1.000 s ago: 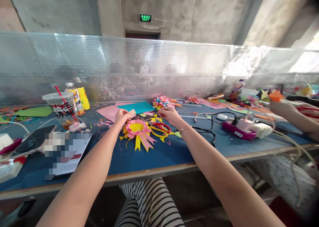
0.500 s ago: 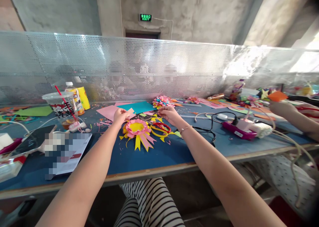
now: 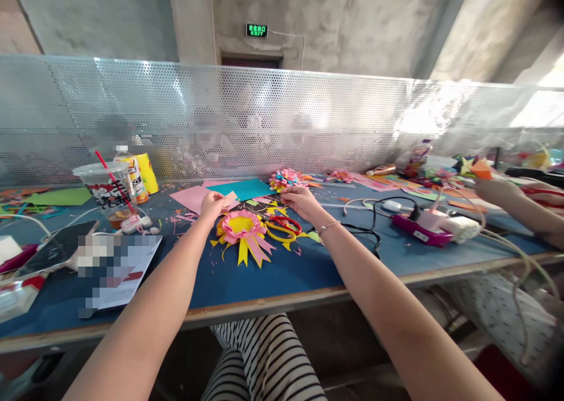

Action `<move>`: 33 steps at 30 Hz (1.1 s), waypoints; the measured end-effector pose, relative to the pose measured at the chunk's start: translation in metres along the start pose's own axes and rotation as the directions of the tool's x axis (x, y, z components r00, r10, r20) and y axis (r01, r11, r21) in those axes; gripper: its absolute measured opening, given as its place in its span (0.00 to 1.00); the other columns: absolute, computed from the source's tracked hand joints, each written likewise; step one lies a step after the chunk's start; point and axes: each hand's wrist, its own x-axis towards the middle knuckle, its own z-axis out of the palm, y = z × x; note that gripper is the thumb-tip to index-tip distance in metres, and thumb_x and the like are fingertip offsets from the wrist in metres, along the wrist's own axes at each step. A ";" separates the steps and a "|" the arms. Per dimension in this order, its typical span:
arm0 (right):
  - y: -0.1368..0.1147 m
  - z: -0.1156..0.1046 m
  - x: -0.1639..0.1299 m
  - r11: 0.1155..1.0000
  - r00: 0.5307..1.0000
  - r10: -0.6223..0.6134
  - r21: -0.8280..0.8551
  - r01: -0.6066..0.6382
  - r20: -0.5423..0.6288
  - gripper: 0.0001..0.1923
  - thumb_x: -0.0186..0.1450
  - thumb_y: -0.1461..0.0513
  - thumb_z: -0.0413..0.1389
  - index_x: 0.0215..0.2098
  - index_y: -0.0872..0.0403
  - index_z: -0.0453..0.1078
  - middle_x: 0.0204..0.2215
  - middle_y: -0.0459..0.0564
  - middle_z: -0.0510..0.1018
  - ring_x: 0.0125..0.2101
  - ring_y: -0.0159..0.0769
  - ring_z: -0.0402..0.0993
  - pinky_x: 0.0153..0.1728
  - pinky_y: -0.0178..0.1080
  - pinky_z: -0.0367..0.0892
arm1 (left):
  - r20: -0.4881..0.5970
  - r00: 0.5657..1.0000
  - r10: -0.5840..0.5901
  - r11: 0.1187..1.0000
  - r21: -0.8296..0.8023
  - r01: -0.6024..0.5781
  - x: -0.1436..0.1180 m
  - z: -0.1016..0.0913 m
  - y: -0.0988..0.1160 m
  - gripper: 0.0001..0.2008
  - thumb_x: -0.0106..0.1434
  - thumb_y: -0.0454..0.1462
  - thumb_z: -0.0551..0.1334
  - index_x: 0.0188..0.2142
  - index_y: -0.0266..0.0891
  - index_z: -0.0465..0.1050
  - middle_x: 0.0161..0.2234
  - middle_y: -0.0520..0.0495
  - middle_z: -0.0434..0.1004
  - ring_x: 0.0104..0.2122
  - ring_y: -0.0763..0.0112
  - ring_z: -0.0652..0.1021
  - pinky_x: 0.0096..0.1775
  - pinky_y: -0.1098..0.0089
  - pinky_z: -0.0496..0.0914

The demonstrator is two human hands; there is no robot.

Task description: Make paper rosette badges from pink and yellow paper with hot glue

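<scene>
Left hand (image 3: 212,206) has a pale paper slip (image 3: 230,199) in a closed thumb-finger pinch; right hand (image 3: 302,200) has fingertips drawn together (can't tell if anything's in them). Pink-and-yellow paper rosette (image 3: 240,223) lies on the table between the 2 forearms, ribbon tails toward the wearer. Risks: a dropped left wrist could crush the ruffles; right hand could snag the scissors (image 3: 277,237) and drag them into the rosette. Vs 0.5 s ago: hands and rosette look unmoved; the co-worker's hand (image 3: 493,189) has its orange paper (image 3: 480,168) turned, showing narrower.
</scene>
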 end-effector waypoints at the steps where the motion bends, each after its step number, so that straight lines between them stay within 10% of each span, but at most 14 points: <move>1: 0.000 0.000 0.000 1.000 1.000 0.002 -0.005 -0.002 0.004 0.13 0.44 0.63 0.67 0.26 0.56 0.69 0.23 0.45 0.73 0.24 0.25 0.69 0.29 0.31 0.68 | 0.001 1.000 -0.002 1.000 0.001 0.002 0.000 0.000 0.000 0.11 0.45 0.35 0.64 0.27 0.39 0.62 0.24 0.52 0.69 0.26 0.72 0.76 0.30 0.70 0.73; 33: 0.002 -0.001 0.000 0.997 0.994 -0.010 -0.073 0.018 0.112 0.06 0.48 0.62 0.60 0.25 0.55 0.71 0.24 0.46 0.74 0.26 0.27 0.68 0.25 0.30 0.61 | -0.003 1.000 -0.031 0.999 0.021 0.031 -0.002 0.002 0.005 0.09 0.49 0.31 0.63 0.28 0.38 0.62 0.25 0.52 0.70 0.24 0.72 0.77 0.29 0.70 0.73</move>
